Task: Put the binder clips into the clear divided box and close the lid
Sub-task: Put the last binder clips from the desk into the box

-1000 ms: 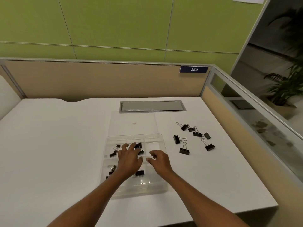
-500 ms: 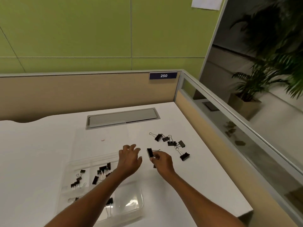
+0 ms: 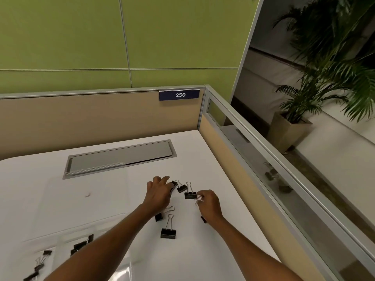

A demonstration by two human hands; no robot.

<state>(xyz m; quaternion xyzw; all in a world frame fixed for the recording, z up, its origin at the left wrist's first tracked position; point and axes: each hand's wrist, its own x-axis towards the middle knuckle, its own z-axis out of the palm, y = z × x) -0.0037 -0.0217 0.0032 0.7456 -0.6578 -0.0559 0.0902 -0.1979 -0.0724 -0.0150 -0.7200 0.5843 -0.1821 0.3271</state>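
Observation:
Several black binder clips lie loose on the white desk (image 3: 223,230) at the right. My left hand (image 3: 159,192) reaches over the far ones, its thumb and forefinger pinching a tilted clip (image 3: 173,185). My right hand (image 3: 209,201) pinches the wire handles of another clip (image 3: 190,195). One clip (image 3: 182,188) lies between the hands. Nearer to me lie a clip (image 3: 168,233) with raised handles and one (image 3: 158,217) partly under my left wrist. The clear divided box (image 3: 113,220) sits at the lower left with clips (image 3: 81,245) in its compartments. Its lid (image 3: 87,179) lies open behind it.
A grey cable hatch (image 3: 121,157) is set into the desk behind the lid. Beige partitions (image 3: 101,118) and a glass-topped divider (image 3: 263,159) close the back and right sides. A potted palm (image 3: 304,110) stands beyond the divider.
The view has swung right and both hands have moved from above the box to the loose clips. My right hand has taken a clip by its handles; my left reached the far clips.

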